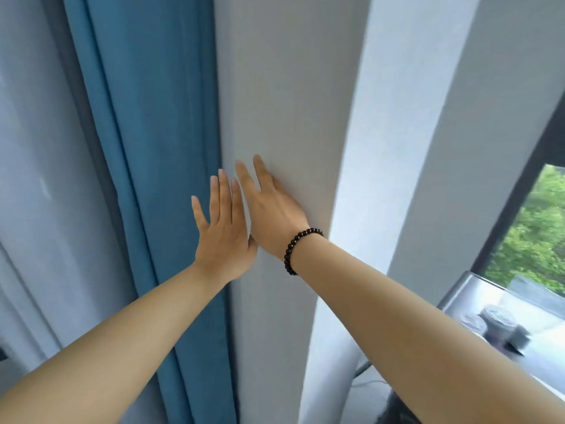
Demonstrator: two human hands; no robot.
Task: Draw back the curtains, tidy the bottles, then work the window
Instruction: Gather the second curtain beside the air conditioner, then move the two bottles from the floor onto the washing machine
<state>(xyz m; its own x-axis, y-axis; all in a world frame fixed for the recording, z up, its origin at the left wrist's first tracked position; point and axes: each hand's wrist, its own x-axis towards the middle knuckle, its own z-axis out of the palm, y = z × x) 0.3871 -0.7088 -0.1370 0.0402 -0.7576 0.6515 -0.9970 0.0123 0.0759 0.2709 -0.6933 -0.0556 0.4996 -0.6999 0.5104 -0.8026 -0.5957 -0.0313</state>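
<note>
A grey curtain (284, 87) hangs in broad folds down the middle of the view, with a blue curtain (146, 117) bunched beside it on the left. My right hand (272, 206), a dark bead bracelet on its wrist, lies flat against the grey curtain with straight fingers. My left hand (223, 231) is held up just left of it, fingers straight and spread, at the seam between the grey and blue cloth. At the lower right, dark bottles (495, 328) with grey caps stand on the windowsill (519, 301). The window (538, 234) shows at the right edge.
A dark window frame (526, 179) runs diagonally at the right, with green trees behind the glass. More pale curtain folds (36, 179) hang at the far left. A thin cable lies on the surface below the sill.
</note>
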